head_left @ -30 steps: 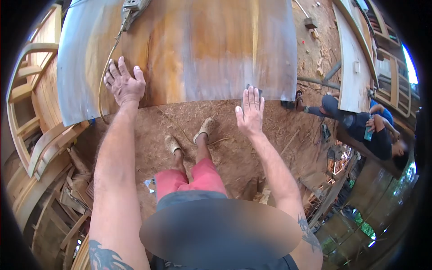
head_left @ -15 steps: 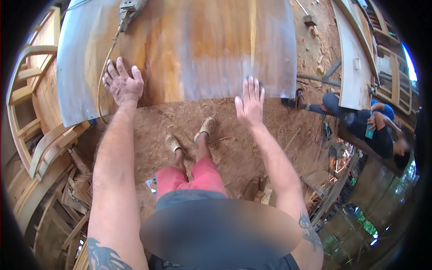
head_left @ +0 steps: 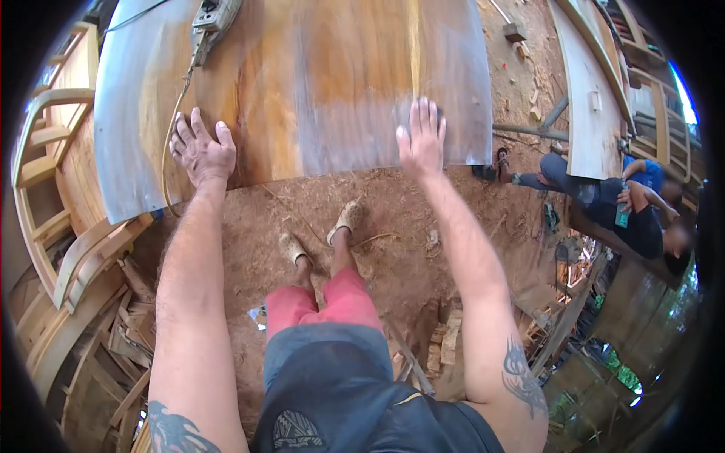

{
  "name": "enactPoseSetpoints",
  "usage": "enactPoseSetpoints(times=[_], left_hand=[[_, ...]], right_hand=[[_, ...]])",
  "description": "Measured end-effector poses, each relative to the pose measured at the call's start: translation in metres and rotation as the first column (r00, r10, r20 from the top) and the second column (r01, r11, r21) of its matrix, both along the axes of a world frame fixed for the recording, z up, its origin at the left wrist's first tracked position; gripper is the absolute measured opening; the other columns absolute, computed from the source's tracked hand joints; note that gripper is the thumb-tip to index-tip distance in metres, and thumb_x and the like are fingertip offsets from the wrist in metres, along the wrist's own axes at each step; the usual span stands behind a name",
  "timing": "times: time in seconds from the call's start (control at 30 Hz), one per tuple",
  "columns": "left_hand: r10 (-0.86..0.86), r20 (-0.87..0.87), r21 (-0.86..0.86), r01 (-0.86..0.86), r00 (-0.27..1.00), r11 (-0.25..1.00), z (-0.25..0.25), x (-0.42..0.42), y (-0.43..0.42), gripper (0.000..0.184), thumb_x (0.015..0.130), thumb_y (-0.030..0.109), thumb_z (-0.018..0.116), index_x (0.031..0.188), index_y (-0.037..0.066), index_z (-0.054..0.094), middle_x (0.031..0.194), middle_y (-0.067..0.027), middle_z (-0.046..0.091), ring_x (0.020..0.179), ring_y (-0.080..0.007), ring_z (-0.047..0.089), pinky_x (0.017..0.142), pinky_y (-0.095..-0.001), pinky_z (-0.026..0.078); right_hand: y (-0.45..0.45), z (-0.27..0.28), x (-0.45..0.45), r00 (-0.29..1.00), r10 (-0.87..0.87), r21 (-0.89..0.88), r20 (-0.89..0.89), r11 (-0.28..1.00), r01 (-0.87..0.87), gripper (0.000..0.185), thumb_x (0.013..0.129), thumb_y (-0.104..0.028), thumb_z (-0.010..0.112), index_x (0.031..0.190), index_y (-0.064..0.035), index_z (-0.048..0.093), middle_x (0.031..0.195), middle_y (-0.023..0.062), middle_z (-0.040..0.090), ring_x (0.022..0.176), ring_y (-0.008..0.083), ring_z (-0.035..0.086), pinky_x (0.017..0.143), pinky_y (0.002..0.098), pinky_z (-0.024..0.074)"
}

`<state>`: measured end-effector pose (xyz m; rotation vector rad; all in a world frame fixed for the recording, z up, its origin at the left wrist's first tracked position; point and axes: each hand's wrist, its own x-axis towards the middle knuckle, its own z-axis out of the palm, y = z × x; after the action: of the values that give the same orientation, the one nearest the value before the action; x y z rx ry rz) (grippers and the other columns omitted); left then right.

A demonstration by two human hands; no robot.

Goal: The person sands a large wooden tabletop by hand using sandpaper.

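Observation:
A large wooden panel [head_left: 355,90] with brown streaks and pale, whitish patches lies in front of me. My left hand [head_left: 202,151] rests on its near left part, fingers spread and holding nothing, beside a power cord [head_left: 168,162]. On the near right part, my right hand [head_left: 424,140] lies palm down over a small dark pad [head_left: 414,115]. Only the pad's edges show around the fingers, so its exact kind is hidden. The cord leads up to a power outlet strip [head_left: 209,15] on the panel.
Wooden chair frames [head_left: 45,155] stand at the left, with scrap wood [head_left: 124,340] below. To the right, a person [head_left: 604,196] holding a phone [head_left: 622,216] sits near another pale board [head_left: 593,113]. The dirt floor [head_left: 393,279] holds wood offcuts [head_left: 445,343].
My right hand has slid slightly away from me over the panel with the dark pad. My left hand stays on the panel beside the cord. The view has shifted slightly.

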<state>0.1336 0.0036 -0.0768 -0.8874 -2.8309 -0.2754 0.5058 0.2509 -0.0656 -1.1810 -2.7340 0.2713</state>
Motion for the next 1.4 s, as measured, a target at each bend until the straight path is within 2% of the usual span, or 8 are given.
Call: enactPoseSetpoints(times=[0.1,0.3,0.43,0.53,0.67,0.87,1.07,1.4], left_hand=[[-0.027,-0.023,0.031,0.027,0.999,0.999,0.0,-0.002,0.0,0.069,0.098,0.049,0.057,0.157,0.016,0.046,0.167,-0.0195,0.038,0.152,-0.0428,0.035,0.127,-0.0586,0.023],[-0.01,-0.009,0.0,0.01,1.0,1.0,-0.002,-0.001,-0.001,0.07,0.098,0.049,0.057,0.158,0.017,0.045,0.168,-0.0195,0.037,0.152,-0.0438,0.035,0.126,-0.0592,0.024],[-0.003,0.007,0.013,0.003,1.0,1.0,-0.001,0.0,-0.001,0.07,0.098,0.05,0.056,0.159,0.018,0.044,0.169,-0.0183,0.035,0.153,-0.0438,0.034,0.127,-0.0587,0.023],[-0.02,0.016,-0.001,0.02,1.0,1.0,0.0,0.001,0.005,0.07,0.099,0.051,0.055,0.16,0.019,0.043,0.17,-0.0164,0.034,0.154,-0.043,0.032,0.128,-0.0574,0.021],[0.012,0.028,-0.011,-0.012,1.0,1.0,-0.002,-0.002,-0.001,0.07,0.099,0.051,0.055,0.161,0.019,0.043,0.171,-0.016,0.033,0.154,-0.043,0.031,0.128,-0.0573,0.021],[0.015,0.013,-0.008,-0.015,1.0,1.0,-0.003,0.001,-0.004,0.069,0.099,0.05,0.055,0.16,0.02,0.043,0.17,-0.016,0.034,0.154,-0.0427,0.032,0.127,-0.0575,0.022],[0.0,0.009,0.011,0.0,1.0,1.0,-0.005,-0.002,-0.001,0.069,0.099,0.05,0.056,0.16,0.019,0.044,0.17,-0.0161,0.035,0.154,-0.0424,0.033,0.127,-0.0575,0.023],[-0.008,-0.004,0.015,0.008,1.0,1.0,-0.005,0.001,0.001,0.069,0.099,0.05,0.056,0.16,0.02,0.043,0.169,-0.0162,0.036,0.153,-0.0418,0.033,0.126,-0.0577,0.023]], right_hand=[[0.023,0.002,-0.021,0.999,-0.045,-0.037,0.012,0.998,0.046,0.076,0.104,-0.04,0.047,0.168,-0.0023,0.029,0.177,0.02,0.021,0.164,0.0391,0.015,0.132,0.06,0.0048],[-0.061,0.005,0.062,0.999,0.037,-0.035,0.031,0.999,-0.036,0.076,0.103,-0.038,0.05,0.167,-0.0016,0.03,0.177,0.0196,0.022,0.164,0.0387,0.017,0.132,0.0601,0.0066],[0.009,0.0,0.008,1.0,-0.016,0.044,-0.02,0.999,0.016,0.074,0.104,-0.037,0.049,0.167,-0.0017,0.03,0.176,0.0201,0.022,0.164,0.0389,0.018,0.131,0.0608,0.0074],[0.015,0.006,0.002,0.996,-0.086,-0.03,0.025,0.996,0.087,0.074,0.105,-0.037,0.047,0.167,-0.0016,0.029,0.177,0.0199,0.021,0.164,0.0388,0.017,0.131,0.0603,0.0064],[-0.064,0.003,0.076,0.997,-0.071,-0.029,0.019,0.997,0.072,0.075,0.106,-0.04,0.046,0.168,-0.0009,0.028,0.177,0.0191,0.02,0.165,0.0359,0.014,0.132,0.0589,0.0053],[0.033,0.0,0.005,0.987,-0.153,0.01,0.051,0.988,0.152,0.076,0.106,-0.039,0.044,0.169,-0.002,0.023,0.178,0.0182,0.017,0.165,0.0353,0.013,0.133,0.0571,0.0028],[-0.034,0.003,0.07,0.993,-0.11,-0.01,0.031,0.994,0.111,0.075,0.107,-0.042,0.043,0.168,-0.0014,0.026,0.177,0.0188,0.019,0.165,0.0368,0.014,0.133,0.0581,0.0052],[0.036,-0.001,0.037,0.984,-0.175,0.015,0.024,0.984,0.175,0.075,0.108,-0.041,0.043,0.168,-0.001,0.025,0.177,0.0202,0.018,0.165,0.0385,0.014,0.132,0.0582,0.0058]])
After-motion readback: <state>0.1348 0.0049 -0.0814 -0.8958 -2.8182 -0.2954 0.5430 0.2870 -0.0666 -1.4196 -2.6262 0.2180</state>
